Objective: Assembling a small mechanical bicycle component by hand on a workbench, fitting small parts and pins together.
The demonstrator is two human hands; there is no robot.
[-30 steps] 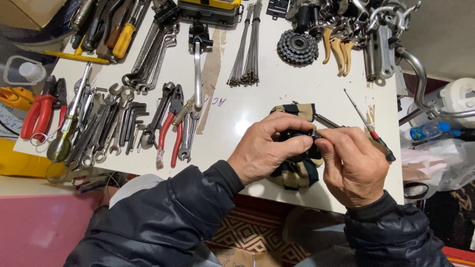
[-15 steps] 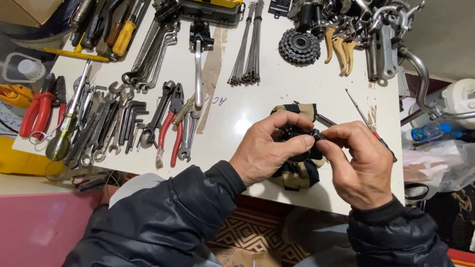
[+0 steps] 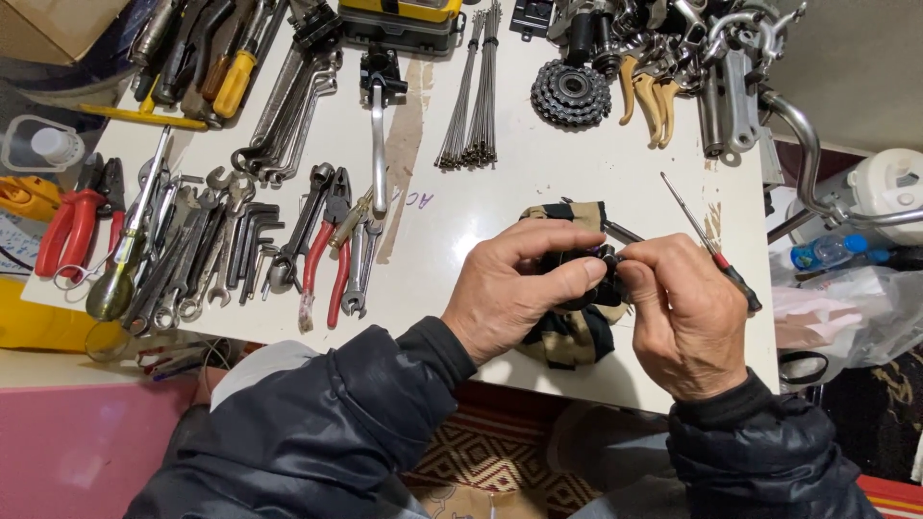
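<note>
Near the surface's (image 3: 538, 183) front edge, my left hand (image 3: 514, 293) and right hand (image 3: 683, 317) pinched a small black part (image 3: 588, 279) between their fingers, above a striped cloth (image 3: 567, 336).

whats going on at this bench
A person in a dark jacket holds a small black part between both hands over a white table. The left hand grips it while the right hand pinches at its end. A tan and black cloth lies beneath. Wrenches, red-handled pliers, spokes and a cog cluster lie spread around.
</note>
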